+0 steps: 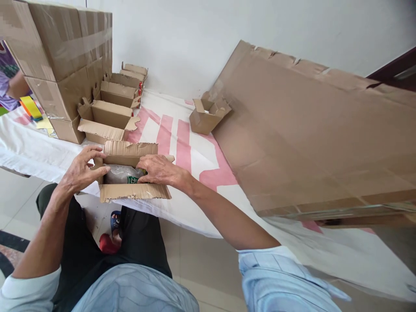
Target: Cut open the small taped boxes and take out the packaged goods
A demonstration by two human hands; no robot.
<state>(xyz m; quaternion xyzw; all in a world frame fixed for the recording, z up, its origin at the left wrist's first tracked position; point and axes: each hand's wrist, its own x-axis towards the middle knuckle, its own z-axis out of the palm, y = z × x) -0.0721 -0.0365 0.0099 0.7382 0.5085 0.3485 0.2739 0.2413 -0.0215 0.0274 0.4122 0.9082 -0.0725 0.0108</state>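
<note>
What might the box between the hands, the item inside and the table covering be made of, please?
Box: matt brown cardboard, judging by its ragged edges.
Item inside: its outside looks like clear, glossy plastic, given the highlights; what lies beneath is unclear.
Table covering: probably matt cloth, since it creases and drapes.

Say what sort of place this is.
Probably a makeshift indoor packing area: a stack of taped brown cardboard cartons, a row of open brown cardboard boxes and a pink-and-white fabric cloth suggest it.
</note>
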